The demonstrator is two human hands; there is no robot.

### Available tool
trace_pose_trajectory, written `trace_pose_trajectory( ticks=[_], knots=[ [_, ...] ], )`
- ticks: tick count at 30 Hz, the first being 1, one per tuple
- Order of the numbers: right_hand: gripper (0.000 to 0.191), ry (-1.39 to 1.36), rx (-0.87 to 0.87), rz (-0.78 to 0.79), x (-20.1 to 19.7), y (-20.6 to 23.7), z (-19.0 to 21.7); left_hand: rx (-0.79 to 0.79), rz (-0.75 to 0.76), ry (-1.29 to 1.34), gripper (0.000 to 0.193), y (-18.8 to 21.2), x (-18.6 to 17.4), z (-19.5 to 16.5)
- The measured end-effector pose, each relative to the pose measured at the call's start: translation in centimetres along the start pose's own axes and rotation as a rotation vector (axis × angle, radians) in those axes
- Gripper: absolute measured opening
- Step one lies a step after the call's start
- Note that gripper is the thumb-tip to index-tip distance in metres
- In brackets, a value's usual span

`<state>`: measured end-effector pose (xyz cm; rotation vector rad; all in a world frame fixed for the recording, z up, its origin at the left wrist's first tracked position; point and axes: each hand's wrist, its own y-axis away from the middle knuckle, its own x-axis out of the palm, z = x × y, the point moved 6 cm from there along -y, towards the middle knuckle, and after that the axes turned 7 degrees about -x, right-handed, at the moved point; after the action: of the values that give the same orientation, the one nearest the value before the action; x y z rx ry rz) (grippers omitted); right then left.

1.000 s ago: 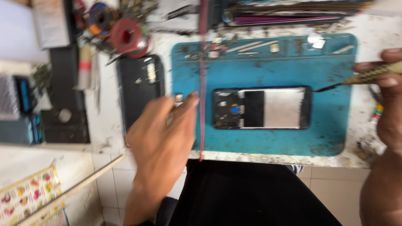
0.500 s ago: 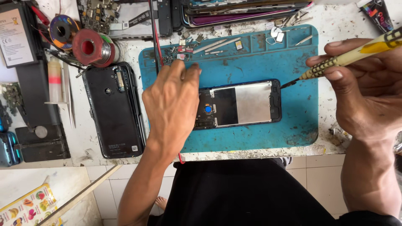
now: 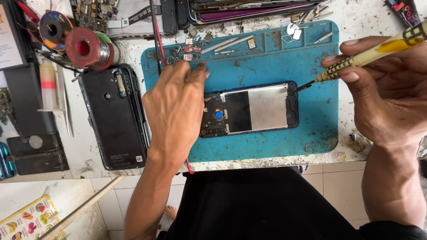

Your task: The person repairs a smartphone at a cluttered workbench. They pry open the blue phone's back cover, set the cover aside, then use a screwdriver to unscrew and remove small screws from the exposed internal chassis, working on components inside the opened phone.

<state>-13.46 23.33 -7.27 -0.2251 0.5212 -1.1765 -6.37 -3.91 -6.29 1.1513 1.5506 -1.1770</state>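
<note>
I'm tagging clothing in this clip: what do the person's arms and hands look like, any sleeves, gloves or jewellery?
Both are bare: the left hand and right hand show no gloves, rings or watch, and both forearms are uncovered with no sleeve in view. Dark clothing shows only below, at the lap.

The open phone [image 3: 251,108] lies flat on its side in the middle of the blue mat [image 3: 267,58] — its back is off, so a shiny silver plate and dark parts with a small blue dot show. The screwdriver [image 3: 369,55] is yellow with black marks — its thin dark tip touches the phone's top right corner.
</note>
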Motion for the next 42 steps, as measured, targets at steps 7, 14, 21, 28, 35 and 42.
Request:
trace_pose_trajectory(
  ticks=[7,14,21,28,35,42],
  knots=[
    [0.018,0.145,-0.173,0.061,0.7,-1.0,0.9,0.025,0.029,0.308,0.025,0.8,-1.6,-1.0],
    [0.058,0.167,-0.196,0.091,0.8,-1.1,1.2,0.466,0.145,0.398,0.032,3.4,1.0,-7.4],
    [0.078,0.189,-0.141,0.177,1.2,-1.4,1.1,0.456,0.143,0.369,0.036,4.0,2.6,-7.3],
    [0.076,0.275,-0.156,0.214,1.9,-2.0,1.2,0.436,0.156,0.430,0.035,3.8,2.9,-7.0],
    [0.073,0.294,-0.143,0.216,2.0,-1.9,1.1,0.430,0.165,0.452,0.034,3.9,3.0,-6.7],
    [0.082,0.185,-0.270,0.227,2.6,-2.2,1.0,0.425,0.166,0.466,0.034,3.8,2.9,-6.6]
  ],
)
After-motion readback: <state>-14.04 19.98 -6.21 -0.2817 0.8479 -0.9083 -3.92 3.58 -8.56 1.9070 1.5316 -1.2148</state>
